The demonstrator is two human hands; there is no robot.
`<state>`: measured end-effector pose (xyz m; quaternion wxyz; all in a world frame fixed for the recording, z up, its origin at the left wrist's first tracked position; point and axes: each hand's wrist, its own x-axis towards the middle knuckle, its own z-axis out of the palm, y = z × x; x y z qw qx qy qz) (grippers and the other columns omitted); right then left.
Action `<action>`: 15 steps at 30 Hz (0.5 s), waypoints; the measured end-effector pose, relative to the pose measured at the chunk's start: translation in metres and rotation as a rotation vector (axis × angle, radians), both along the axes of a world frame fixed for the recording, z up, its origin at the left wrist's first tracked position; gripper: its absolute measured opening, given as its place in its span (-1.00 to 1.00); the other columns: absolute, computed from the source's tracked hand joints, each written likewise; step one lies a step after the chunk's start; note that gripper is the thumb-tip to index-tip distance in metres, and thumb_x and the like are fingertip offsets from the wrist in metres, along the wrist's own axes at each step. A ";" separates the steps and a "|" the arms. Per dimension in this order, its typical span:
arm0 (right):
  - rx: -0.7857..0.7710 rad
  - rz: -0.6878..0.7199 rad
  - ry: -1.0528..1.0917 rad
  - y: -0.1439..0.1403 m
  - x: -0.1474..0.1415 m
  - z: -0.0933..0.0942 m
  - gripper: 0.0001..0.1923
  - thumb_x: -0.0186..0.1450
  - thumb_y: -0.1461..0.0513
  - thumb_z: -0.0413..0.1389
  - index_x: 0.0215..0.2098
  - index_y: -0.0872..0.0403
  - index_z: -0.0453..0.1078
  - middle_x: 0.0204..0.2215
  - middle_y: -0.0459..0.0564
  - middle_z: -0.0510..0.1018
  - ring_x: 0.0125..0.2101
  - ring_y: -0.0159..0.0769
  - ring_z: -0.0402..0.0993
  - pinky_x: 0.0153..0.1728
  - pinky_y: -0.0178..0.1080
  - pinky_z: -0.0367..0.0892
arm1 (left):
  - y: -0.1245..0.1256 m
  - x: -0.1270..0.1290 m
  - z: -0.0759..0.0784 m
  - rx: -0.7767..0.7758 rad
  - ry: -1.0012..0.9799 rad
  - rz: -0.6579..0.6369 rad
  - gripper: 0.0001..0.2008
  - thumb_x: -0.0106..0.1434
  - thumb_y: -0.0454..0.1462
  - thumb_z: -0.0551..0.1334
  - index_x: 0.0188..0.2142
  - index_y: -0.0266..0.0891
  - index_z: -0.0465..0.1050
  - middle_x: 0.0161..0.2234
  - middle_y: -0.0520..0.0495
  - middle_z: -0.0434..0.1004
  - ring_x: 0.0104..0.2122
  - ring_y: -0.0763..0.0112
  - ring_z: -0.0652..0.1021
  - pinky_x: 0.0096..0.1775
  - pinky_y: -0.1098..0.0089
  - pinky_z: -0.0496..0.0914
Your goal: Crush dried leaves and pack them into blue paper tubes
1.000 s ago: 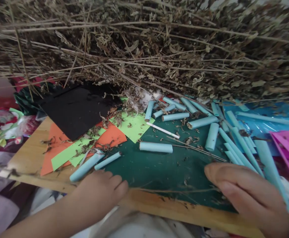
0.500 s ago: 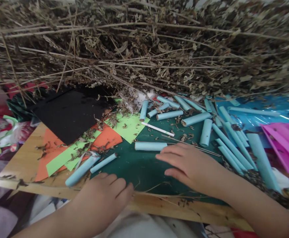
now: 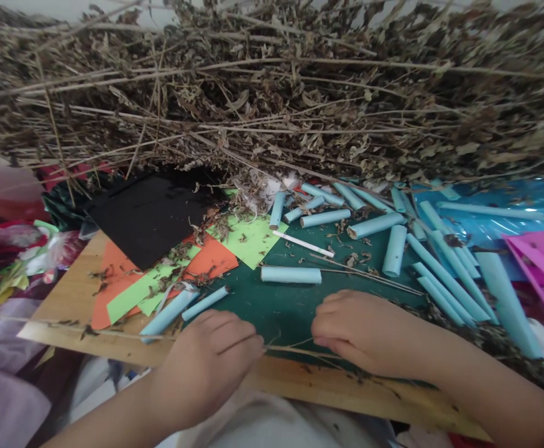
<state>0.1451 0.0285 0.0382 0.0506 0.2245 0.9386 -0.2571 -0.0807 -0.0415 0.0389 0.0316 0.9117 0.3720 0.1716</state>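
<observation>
My left hand (image 3: 213, 358) is closed around a long dried plant stem (image 3: 295, 350), which runs out to both sides of it just above the board's front edge. Opposite it, my right hand (image 3: 350, 333) has its fingers pinched together at a thin side twig of the same stem; the fingertips are partly hidden. Beyond the hands, a rolled light-blue paper tube (image 3: 290, 275) lies on the green cutting mat (image 3: 276, 311). Close to my left knuckles rest a thin blue tube (image 3: 205, 303) and a thicker one (image 3: 169, 314).
A big heap of dried stalks and leaves (image 3: 272, 93) fills the back. Several blue tubes (image 3: 377, 224) and a white stick (image 3: 304, 243) lie across the mat. Black paper (image 3: 150, 218), green paper (image 3: 248, 239) and orange paper (image 3: 211, 258) sit left, pink paper (image 3: 539, 267) right.
My right hand has drawn back from the blue tube toward me, and its spread fingers have closed at the twig. The left hand keeps its hold on the stem. The view has shifted slightly.
</observation>
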 end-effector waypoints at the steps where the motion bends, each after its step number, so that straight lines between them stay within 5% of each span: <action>1: -0.001 -0.002 0.006 0.000 0.001 -0.001 -0.79 0.22 0.28 -0.12 -0.54 0.08 0.24 -0.57 -0.13 0.35 -0.49 -0.40 0.23 -0.43 -0.32 0.09 | 0.000 0.000 -0.002 -0.009 -0.040 0.020 -0.86 0.16 -0.41 0.01 -0.35 -0.26 0.31 -0.47 -0.03 0.44 -0.45 0.43 0.42 -0.41 0.39 0.31; 7: 0.018 -0.023 0.039 0.001 0.016 -0.010 -0.78 0.21 0.31 -0.15 -0.57 0.10 0.19 -0.59 -0.11 0.30 -0.49 -0.39 0.19 -0.45 -0.33 0.08 | 0.002 -0.011 -0.016 -0.094 -0.289 0.185 -0.88 0.14 -0.42 0.02 -0.39 -0.26 0.29 -0.49 -0.04 0.41 -0.44 0.45 0.42 -0.39 0.43 0.34; 11: 0.014 -0.110 0.055 0.002 0.030 -0.016 -0.73 0.25 0.29 -0.20 -0.59 0.11 0.16 -0.60 -0.10 0.27 -0.51 -0.40 0.18 -0.47 -0.34 0.08 | 0.003 -0.024 -0.007 -0.134 -0.367 0.325 -0.88 0.15 -0.42 0.01 -0.41 -0.26 0.28 -0.50 -0.03 0.38 -0.43 0.46 0.42 -0.41 0.47 0.34; 15: 0.005 -0.170 0.061 0.003 0.036 -0.020 -0.70 0.27 0.27 -0.23 -0.57 0.11 0.18 -0.58 -0.08 0.29 -0.50 -0.38 0.20 -0.49 -0.33 0.08 | -0.007 -0.020 0.004 -0.127 -0.303 0.073 -0.88 0.13 -0.41 0.04 -0.34 -0.26 0.28 -0.50 -0.03 0.39 -0.44 0.44 0.41 -0.37 0.39 0.33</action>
